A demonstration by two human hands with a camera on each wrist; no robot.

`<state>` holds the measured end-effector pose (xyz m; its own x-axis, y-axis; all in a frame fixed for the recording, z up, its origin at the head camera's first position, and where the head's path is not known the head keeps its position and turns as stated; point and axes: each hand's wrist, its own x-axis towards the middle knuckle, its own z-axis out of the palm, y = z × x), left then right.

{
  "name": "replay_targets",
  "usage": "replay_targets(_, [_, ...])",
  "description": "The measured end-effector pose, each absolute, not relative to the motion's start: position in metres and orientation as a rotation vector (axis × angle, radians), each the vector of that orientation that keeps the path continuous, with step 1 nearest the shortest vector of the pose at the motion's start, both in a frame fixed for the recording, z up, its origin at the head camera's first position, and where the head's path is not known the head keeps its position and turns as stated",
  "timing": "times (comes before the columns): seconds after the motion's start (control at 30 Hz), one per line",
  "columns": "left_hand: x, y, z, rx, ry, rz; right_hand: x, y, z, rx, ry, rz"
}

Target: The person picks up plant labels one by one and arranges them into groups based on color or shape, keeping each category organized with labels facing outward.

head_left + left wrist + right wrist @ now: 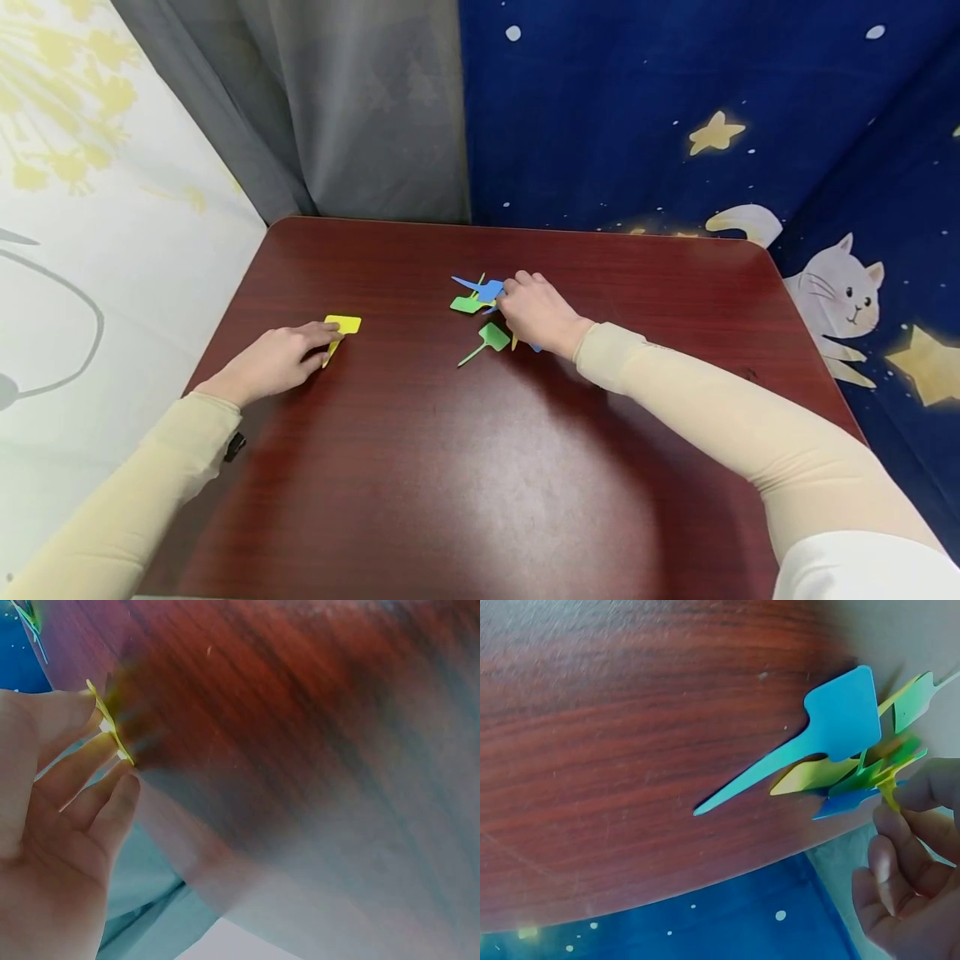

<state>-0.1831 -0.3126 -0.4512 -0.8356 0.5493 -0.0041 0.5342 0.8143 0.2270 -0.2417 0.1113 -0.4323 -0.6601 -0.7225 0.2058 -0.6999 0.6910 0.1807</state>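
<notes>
texts: none legible | labels, brands: none legible | numbers: none legible | signs: none legible

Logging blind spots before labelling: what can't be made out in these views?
Head: how many tags the pile holds; the right hand covers some.
Head: part of the yellow tag, under the left hand's fingertips.
Left wrist: corner tags, cut off by the top edge.
Right wrist: pinched yellow piece's full shape, hidden by fingers.

A tag cluster (491, 291) is on the table (420, 450), a single tag (345, 323) to its left, curtains (600, 108) behind.
</notes>
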Motion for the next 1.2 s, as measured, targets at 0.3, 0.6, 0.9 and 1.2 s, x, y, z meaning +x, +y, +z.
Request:
replay_targets(0.3, [-0.186,-0.314,-0.446,0.866,2.89,0.309,-0.246,0.114,-0.424,1.235,-2.55,-0.146])
replay_targets(0.6, [-0.189,-0.313,-0.447,0.857,2.882,0.323,-0.255,0.116,-0.411,1.278,-2.526,-0.152])
replay_targets(0.9, [-0.191,-0.313,-0.445,0.836,2.857,0.371,-0.262,0.109,-0.407,1.231,-2.511,-0.16])
replay_targets(1.2, [-0.197,-0.312,-0.439,0.835,2.837,0.314,-0.265,0.103,-0.393,1.272,-2.548,-0.045])
